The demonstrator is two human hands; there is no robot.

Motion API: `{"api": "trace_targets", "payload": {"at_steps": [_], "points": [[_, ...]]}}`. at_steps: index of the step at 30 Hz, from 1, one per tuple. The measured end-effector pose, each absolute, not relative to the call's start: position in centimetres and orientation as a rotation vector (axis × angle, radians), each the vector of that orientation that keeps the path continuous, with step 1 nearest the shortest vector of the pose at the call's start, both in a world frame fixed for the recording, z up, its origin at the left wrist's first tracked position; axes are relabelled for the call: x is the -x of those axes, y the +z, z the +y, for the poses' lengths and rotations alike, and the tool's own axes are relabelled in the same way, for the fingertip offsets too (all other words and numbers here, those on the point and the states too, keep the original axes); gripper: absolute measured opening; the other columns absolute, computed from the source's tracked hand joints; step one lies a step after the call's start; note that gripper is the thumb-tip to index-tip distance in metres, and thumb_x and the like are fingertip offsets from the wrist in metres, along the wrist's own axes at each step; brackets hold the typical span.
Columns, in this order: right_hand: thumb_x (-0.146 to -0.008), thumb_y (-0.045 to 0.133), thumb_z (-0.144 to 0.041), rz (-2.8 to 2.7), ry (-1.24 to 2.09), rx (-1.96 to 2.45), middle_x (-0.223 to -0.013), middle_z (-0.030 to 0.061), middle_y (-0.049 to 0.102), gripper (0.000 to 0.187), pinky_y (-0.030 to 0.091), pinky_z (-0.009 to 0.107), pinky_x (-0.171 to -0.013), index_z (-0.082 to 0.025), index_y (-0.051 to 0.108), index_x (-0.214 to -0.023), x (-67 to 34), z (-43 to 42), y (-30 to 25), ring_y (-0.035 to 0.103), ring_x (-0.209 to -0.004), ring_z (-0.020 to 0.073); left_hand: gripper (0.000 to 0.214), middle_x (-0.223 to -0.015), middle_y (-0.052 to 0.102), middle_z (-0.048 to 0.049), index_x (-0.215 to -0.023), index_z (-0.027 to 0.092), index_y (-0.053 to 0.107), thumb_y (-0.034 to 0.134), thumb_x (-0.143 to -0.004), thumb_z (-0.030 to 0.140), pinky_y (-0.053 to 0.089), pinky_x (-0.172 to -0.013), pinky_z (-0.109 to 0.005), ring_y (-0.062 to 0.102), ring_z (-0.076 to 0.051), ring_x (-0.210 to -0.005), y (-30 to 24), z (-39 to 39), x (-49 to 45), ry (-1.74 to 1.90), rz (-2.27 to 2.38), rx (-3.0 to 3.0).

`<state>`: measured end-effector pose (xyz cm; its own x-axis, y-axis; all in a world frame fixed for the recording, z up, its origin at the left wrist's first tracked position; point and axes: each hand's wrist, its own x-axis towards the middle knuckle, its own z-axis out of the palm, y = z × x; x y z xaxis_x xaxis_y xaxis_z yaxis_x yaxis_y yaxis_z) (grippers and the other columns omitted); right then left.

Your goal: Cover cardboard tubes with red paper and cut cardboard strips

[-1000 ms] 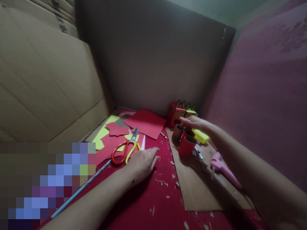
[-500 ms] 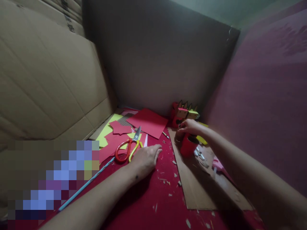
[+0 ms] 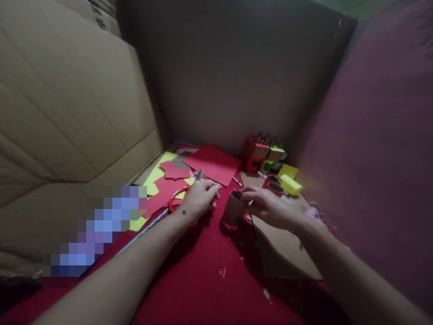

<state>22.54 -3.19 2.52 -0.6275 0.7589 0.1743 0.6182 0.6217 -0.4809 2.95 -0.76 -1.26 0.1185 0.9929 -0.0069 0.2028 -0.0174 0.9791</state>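
Observation:
My right hand (image 3: 267,205) grips a brown cardboard tube (image 3: 233,207) and holds it just above the red table surface (image 3: 203,271). My left hand (image 3: 199,198) lies over the red-and-yellow scissors (image 3: 179,196), fingers curled onto them near the blades. Red and yellow paper sheets (image 3: 213,164) lie behind the scissors.
Small paper animal figures (image 3: 265,153) stand at the back by the dark board. More tubes (image 3: 275,185) and a yellow block (image 3: 291,184) sit on a brown cardboard sheet (image 3: 287,253). A pink glue gun (image 3: 318,212) lies at the right. Cardboard walls rise on the left and behind.
My right hand has lifted a brown tube from the group and brought it left, off the cardboard sheet. My left hand has slid forward onto the scissors.

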Motion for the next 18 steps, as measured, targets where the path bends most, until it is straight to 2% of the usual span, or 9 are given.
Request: {"api": "trace_targets", "payload": {"at_steps": [2,4,6,8,10,13,16,18], "points": [[-0.08,0.053,-0.013,-2.404,0.534,1.086,-0.091,0.0038,0.057,0.012,0.046,0.029,-0.071,-0.021,0.059,-0.087,-22.6,-3.7,1.4,0.055,-0.079,0.0144,0.02,-0.045,0.051,0.0056,-0.093,0.012,0.06,0.047,-0.08,0.018,0.03,-0.034,-0.016,0.046,-0.007,-0.033,-1.6,-0.7,-3.1,0.922,1.275,-1.454],[-0.079,0.056,-0.015,-2.326,0.56,1.073,-0.1,0.0045,0.056,0.015,0.047,0.029,-0.072,-0.022,0.058,-0.091,-22.7,-4.2,0.8,0.055,-0.083,0.0144,0.029,-0.042,0.05,0.0065,-0.102,0.011,0.059,0.046,-0.076,0.012,0.03,-0.034,-0.016,0.044,-0.007,-0.032,-1.7,-0.8,-3.2,0.822,1.265,-1.504],[-0.077,0.061,-0.018,-2.275,0.575,1.083,-0.11,0.0059,0.053,0.017,0.047,0.03,-0.073,-0.023,0.057,-0.093,-22.5,-4.7,0.6,0.055,-0.085,0.0147,0.031,-0.038,0.048,0.0071,-0.102,0.01,0.06,0.046,-0.074,0.01,0.03,-0.034,-0.017,0.042,-0.008,-0.031,-1.6,-1.1,-3.2,0.738,1.232,-1.558],[-0.076,0.063,-0.021,-2.245,0.583,1.09,-0.112,0.0066,0.052,0.021,0.047,0.031,-0.074,-0.023,0.057,-0.095,-22.1,-5.1,0.4,0.055,-0.087,0.0157,0.025,-0.039,0.05,0.0061,-0.093,0.012,0.063,0.047,-0.074,0.013,0.031,-0.035,-0.017,0.044,-0.008,-0.033,-1.5,-1.3,-3.2,0.687,1.192,-1.607],[-0.076,0.062,-0.022,-2.224,0.592,1.053,-0.108,0.0059,0.054,0.02,0.046,0.032,-0.075,-0.024,0.056,-0.096,-21.8,-5.4,0.0,0.055,-0.088,0.0167,0.018,-0.041,0.052,0.0047,-0.077,0.013,0.064,0.047,-0.077,0.019,0.032,-0.036,-0.017,0.045,-0.008,-0.034,-1.6,-1.5,-3.3,0.678,1.174,-1.65],[-0.078,0.058,-0.02,-2.172,0.565,1.021,-0.098,0.0041,0.056,0.012,0.046,0.031,-0.071,-0.024,0.058,-0.089,-21.5,-5.6,-0.7,0.055,-0.084,0.0167,0.036,-0.041,0.052,0.0028,-0.061,0.014,0.059,0.042,-0.083,0.036,0.035,-0.039,-0.018,0.049,-0.009,-0.036,-1.9,-1.6,-3.4,0.726,1.196,-1.704],[-0.078,0.059,-0.024,-2.05,0.553,1.099,-0.085,0.0027,0.058,0.001,0.044,0.031,-0.066,-0.025,0.06,-0.078,-21.7,-5.5,-1.3,0.055,-0.076,0.0173,0.04,-0.046,0.055,0.0022,-0.065,0.015,0.06,0.038,-0.086,0.041,0.038,-0.042,-0.02,0.05,-0.009,-0.038,-2.3,-1.5,-3.5,0.795,1.218,-1.751],[-0.077,0.062,-0.032,-1.892,0.712,1.135,-0.08,0.0028,0.06,0.008,0.044,0.032,-0.066,-0.024,0.061,-0.074,-21.9,-5.4,-1.6,0.056,-0.074,0.0184,0.034,-0.054,0.059,0.002,-0.076,0.015,0.063,0.038,-0.087,0.036,0.039,-0.043,-0.019,0.049,-0.008,-0.037,-2.6,-1.4,-3.6,0.844,1.221,-1.771]]}}
